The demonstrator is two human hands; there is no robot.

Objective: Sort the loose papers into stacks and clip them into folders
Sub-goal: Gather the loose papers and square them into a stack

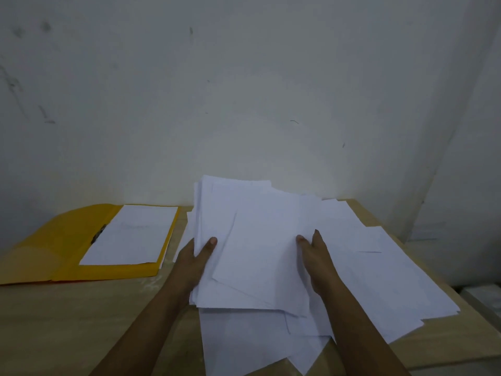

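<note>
Your left hand (193, 260) and right hand (314, 263) grip a thick, untidy bundle of white matt paper sheets (257, 240), thin and smooth, with slightly ragged edges. More loose white paper sheets (379, 267) of the same matt finish lie beneath and to your right. They rest on a pale light-wood table top (81, 321), matt, with faint grain and some whitish scuffing. To your left lies an open yellow card folder (54, 245), smooth with a slight sheen, bearing a flat stack of white matt paper (130, 234) and a small dark clip (98, 234) that looks like metal. Behind stands a grey-white painted wall (244, 90), matt, rough and marked with dark smudges.
</note>
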